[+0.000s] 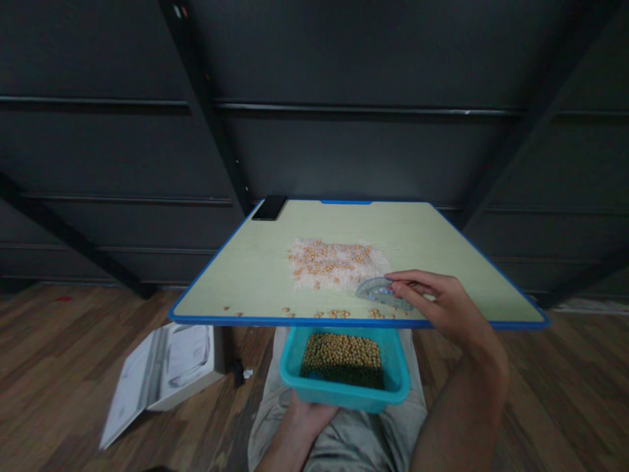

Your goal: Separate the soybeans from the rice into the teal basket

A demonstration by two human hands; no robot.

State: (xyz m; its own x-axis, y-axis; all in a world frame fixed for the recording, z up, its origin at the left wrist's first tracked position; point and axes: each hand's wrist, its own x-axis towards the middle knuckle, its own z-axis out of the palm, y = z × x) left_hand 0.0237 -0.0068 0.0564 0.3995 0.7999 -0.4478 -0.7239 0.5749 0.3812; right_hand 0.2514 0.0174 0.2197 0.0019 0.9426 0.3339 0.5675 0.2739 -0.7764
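Note:
My right hand [437,298] pinches a clear plastic protractor [381,290] low over the right front of the table. The protractor lies beside a spread pile of white rice grains mixed with yellow soybeans [334,261]. A row of loose soybeans [339,314] rests along the table's front edge. Below that edge, a turquoise plastic basin [344,393] sits over my lap, with many soybeans [344,354] inside. My left hand [312,413] holds the basin from beneath at its near side; its fingers are hidden under it.
The pale green folding table [236,262] has a blue rim. A black phone [269,208] lies at its far left corner. An opened white box [167,367] with papers stands on the wooden floor [54,367] at left. Dark panels [363,151] rise behind the table.

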